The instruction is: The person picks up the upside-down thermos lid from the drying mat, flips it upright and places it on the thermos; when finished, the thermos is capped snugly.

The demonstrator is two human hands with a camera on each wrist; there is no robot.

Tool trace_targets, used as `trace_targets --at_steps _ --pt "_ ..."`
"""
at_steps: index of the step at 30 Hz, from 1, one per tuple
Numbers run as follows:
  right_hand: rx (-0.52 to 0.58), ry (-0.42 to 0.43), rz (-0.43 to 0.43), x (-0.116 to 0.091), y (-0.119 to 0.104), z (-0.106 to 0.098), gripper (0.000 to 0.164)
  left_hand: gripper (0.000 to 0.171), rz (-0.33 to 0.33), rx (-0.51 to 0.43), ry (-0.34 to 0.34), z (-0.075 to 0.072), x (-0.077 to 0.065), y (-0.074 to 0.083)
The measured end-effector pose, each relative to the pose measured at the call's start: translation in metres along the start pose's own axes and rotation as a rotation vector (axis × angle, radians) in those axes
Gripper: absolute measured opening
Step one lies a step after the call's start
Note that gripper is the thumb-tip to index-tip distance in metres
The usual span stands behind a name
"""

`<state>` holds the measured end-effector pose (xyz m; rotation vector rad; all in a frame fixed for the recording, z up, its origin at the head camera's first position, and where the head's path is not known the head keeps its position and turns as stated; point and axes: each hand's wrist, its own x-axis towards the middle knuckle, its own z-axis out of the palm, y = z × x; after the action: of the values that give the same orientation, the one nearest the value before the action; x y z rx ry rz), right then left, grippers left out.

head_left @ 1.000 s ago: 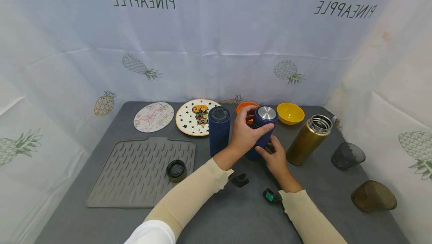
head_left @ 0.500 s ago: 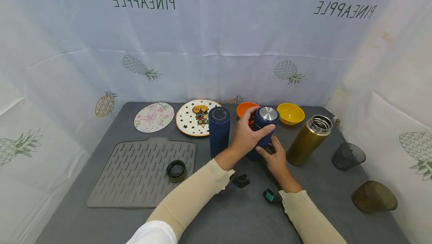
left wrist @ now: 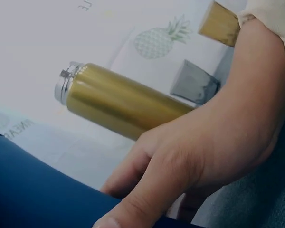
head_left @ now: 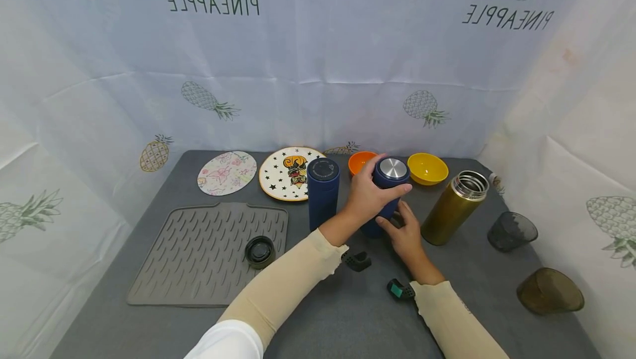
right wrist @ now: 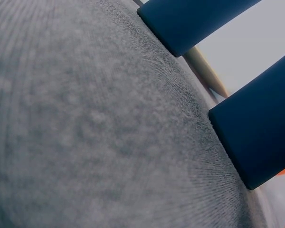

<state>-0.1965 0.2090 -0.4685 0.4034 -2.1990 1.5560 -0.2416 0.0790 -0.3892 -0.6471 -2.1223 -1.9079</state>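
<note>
A dark blue thermos [head_left: 385, 212] with a brushed silver top stands on the grey table, held by both hands. Around its upper part my left hand [head_left: 366, 198] has thumb on the near side and fingers behind, partly hidden. Lower down, my right hand [head_left: 406, 236] grips the body; in the left wrist view this right hand [left wrist: 194, 156] lies against the blue thermos [left wrist: 42, 185]. The right wrist view catches only the base of the thermos [right wrist: 261, 128], with no hand. Left of it stands a second blue thermos [head_left: 323, 199] with a black top.
Right of the hands is an uncapped olive-gold flask [head_left: 452, 212], then two dark tumblers [head_left: 512, 231]. An orange bowl [head_left: 359, 161], a yellow bowl [head_left: 427, 169] and two plates [head_left: 278, 188] line the back. A grey drying mat [head_left: 199, 259] carries a dark round lid [head_left: 260, 252].
My left hand has shifted slightly round the thermos top, its thumb reaching further right. The thermos top wobbled a little right and back. My right hand stays in place.
</note>
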Motion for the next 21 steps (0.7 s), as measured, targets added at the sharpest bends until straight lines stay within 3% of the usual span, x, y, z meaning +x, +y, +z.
trace_targets --at_steps 8,15,21 --pt "-0.014 0.008 -0.001 -0.001 -0.001 0.001 0.049 0.072 0.040 -0.058 -0.039 -0.006 -0.002 -0.005" --pt "-0.006 0.001 0.011 -0.001 -0.002 0.001 0.052 0.065 0.156 0.064 0.064 -0.010 -0.008 -0.010" --pt "-0.012 0.001 0.021 -0.001 -0.001 0.000 0.053 0.062 0.158 0.041 0.066 -0.013 -0.012 -0.012"
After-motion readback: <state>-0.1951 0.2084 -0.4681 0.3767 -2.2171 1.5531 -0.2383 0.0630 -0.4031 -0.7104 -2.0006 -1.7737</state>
